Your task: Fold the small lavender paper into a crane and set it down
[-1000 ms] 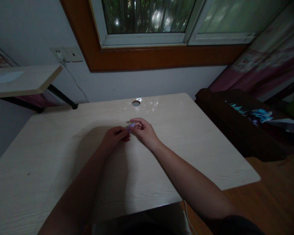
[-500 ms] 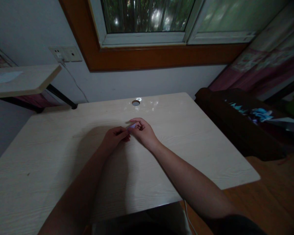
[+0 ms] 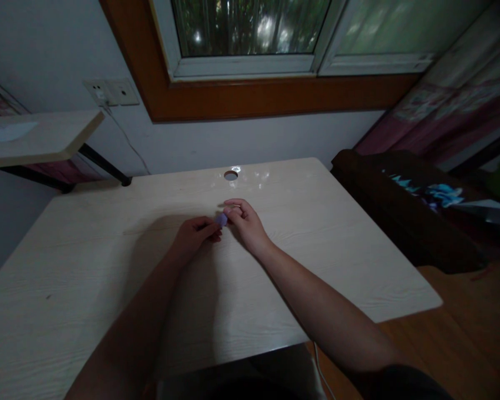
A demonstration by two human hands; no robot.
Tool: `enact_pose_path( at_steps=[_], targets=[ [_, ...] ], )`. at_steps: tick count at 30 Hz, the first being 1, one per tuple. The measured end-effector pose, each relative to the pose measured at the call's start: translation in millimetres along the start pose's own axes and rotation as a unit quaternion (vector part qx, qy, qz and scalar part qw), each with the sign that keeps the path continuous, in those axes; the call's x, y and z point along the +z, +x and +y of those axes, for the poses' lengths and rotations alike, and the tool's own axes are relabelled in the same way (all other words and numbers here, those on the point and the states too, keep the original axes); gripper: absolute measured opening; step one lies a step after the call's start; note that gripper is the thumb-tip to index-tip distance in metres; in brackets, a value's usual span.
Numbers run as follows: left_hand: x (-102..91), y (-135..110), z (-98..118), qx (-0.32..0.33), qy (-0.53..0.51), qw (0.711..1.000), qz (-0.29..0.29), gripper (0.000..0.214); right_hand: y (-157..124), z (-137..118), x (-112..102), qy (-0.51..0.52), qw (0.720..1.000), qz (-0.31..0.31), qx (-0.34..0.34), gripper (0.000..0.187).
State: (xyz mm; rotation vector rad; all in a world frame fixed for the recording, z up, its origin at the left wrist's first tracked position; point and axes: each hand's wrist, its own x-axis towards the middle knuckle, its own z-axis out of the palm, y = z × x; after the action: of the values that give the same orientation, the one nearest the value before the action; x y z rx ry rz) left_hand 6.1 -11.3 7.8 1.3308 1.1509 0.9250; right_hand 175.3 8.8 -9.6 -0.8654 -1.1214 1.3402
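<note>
Between my hands is a small, flat, pale purple piece (image 3: 221, 220) that looks like folded paper; its exact kind is too small to make out. My left hand (image 3: 195, 233) pinches its left edge between thumb and fingers. On the far right side of the piece, my right hand (image 3: 244, 219) has thumb and fingertips closed on its edge, with the index finger stretched out above. Both hands are just over the pale wooden table (image 3: 316, 222), about its middle.
A round cable hole (image 3: 230, 175) lies near the table's back edge. At the left, a raised shelf (image 3: 45, 139) stands on black legs. A plugged-in cord (image 3: 127, 136) runs down the wall behind. Dark brown furniture (image 3: 370, 205) stands to the right, and a white cable (image 3: 320, 369) hangs by the front edge.
My right thumb has shifted up and away from my left hand, so more of the purple piece shows. My left hand has stayed nearly still.
</note>
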Motion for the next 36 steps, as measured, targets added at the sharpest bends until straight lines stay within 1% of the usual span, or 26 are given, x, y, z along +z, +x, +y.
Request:
enact_pose_path(
  at_steps=[4, 7, 9, 16, 24, 29, 33, 36],
  targets=[
    [-0.1, 0.9, 0.7, 0.000, -0.004, 1.000, 0.023, 0.031, 0.7, 1.4, 0.7, 0.014, 1.000, -0.009, 0.001, 0.038],
    [0.3, 1.8, -0.1, 0.005, 0.006, 1.000, 0.023, 0.033, -0.2, 3.8, 1.2, 0.002, 1.000, -0.030, 0.004, 0.044],
    [0.4, 2.2, -1.1, 0.006, 0.008, 1.000, 0.018, 0.034, -0.7, 4.9, 1.3, -0.004, 0.999, -0.036, 0.002, 0.043],
    [-1.3, 2.9, -3.7, 0.010, -0.015, 1.000, 0.003, 0.030, -0.3, 5.7, 0.4, 0.001, 1.000, -0.026, -0.001, 0.039],
    [-1.0, 2.1, -2.4, -0.003, -0.025, 1.000, 0.002, 0.029, 0.8, 7.8, 1.1, 0.013, 1.000, 0.009, 0.009, 0.041],
    [-1.9, 2.3, -4.9, -0.013, -0.036, 0.999, -0.004, 0.028, 2.8, 7.6, -0.5, 0.029, 0.998, 0.046, -0.007, 0.039],
    [-1.7, 2.4, -5.3, -0.016, -0.039, 0.999, 0.013, 0.027, 7.3, 6.4, -4.6, 0.037, 0.996, 0.078, -0.030, 0.036],
    [-0.8, 2.5, -4.9, -0.014, -0.041, 0.999, 0.025, 0.025, 8.5, 6.8, -5.6, 0.041, 0.996, 0.076, -0.034, 0.035]
  ],
)
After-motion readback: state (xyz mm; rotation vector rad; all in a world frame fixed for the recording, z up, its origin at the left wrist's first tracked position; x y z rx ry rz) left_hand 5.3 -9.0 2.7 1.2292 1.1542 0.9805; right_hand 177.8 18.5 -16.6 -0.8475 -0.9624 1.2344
